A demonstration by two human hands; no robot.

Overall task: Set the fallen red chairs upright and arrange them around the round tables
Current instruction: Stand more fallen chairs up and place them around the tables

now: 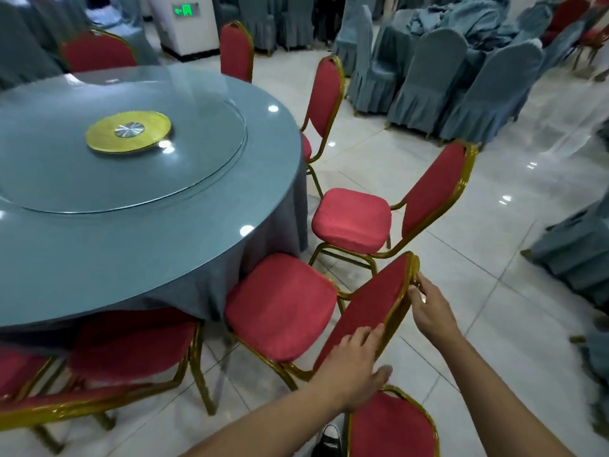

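Note:
A round table [99,245] with a blue cloth and a glass turntable fills the left. A red chair with a gold frame [283,305] stands upright at its near right edge, seat toward the table. My left hand [354,367] grips the lower part of this chair's backrest, fingers over the red pad. My right hand [428,308] grips the gold frame near the backrest's top. A second red chair [356,219] stands just beyond, a third [324,100] farther along the rim. Another red chair's backrest [392,423] rises just below my left hand.
More red chairs stand around the table: at the near left [131,344] and at the far side [235,51] [97,51]. Blue-covered chairs [428,77] crowd a table at the back right, others at the right edge [573,255]. Glossy white tile floor [494,258] lies between.

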